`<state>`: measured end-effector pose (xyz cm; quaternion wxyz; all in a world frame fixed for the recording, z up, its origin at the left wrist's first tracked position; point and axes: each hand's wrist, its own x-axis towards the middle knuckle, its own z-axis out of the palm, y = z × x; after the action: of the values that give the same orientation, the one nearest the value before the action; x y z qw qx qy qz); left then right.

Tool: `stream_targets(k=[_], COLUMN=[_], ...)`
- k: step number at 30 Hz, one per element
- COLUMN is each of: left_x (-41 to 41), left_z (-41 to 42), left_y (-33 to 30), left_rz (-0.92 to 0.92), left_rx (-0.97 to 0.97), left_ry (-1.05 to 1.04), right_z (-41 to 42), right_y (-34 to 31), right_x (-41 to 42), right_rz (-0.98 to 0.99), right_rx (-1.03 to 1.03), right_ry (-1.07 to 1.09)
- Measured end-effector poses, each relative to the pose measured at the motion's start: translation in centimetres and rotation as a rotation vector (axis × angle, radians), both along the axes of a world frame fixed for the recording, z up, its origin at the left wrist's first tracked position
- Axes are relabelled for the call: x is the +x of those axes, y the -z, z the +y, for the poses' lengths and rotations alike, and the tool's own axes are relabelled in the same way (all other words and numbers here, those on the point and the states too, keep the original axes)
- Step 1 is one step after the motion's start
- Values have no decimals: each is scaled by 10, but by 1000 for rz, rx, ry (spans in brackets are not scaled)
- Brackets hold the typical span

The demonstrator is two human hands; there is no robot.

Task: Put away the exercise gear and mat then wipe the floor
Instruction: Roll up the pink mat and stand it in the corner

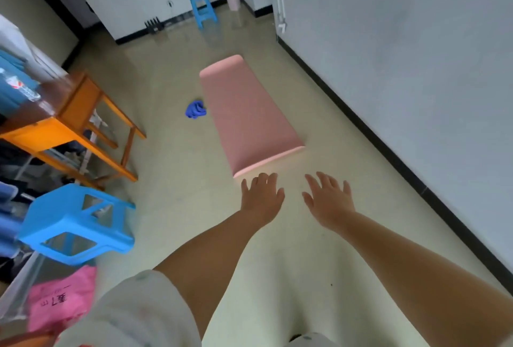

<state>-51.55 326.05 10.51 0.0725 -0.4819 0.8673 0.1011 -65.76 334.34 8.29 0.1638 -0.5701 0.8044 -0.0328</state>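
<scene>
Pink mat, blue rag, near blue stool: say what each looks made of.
Pink mat: looks like soft foam, matte, with a rounded thick edge at its near end.
Blue rag: cloth, crumpled in soft folds; the weave is too small to tell.
Near blue stool: moulded plastic, smooth, slightly glossy, with cut-out sides.

Bare forearms; a short white sleeve (144,307) with faint coloured specks.
</scene>
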Motion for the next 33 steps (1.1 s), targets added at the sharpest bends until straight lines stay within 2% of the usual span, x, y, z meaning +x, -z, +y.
stream_targets(k=[8,16,20,26,33], left_x=[1,-46,-65,-61,-50], left_z=[-107,-253,-315,-410,-549], left_y=[34,50,55,83,118], left_rz=[4,40,53,-1,24], left_rx=[62,79,106,165,217], left_ry=[-76,-264,-329,-369,-345], right_z=[-116,-288,-366,-474,-593], right_y=[15,23,24,46,75], right_x=[-15,-78,-112,-118,-115], right_rz=[92,114,156,174,122], right_rx=[95,96,177,247,299], right_ry=[-143,-317,-374,-461,-377])
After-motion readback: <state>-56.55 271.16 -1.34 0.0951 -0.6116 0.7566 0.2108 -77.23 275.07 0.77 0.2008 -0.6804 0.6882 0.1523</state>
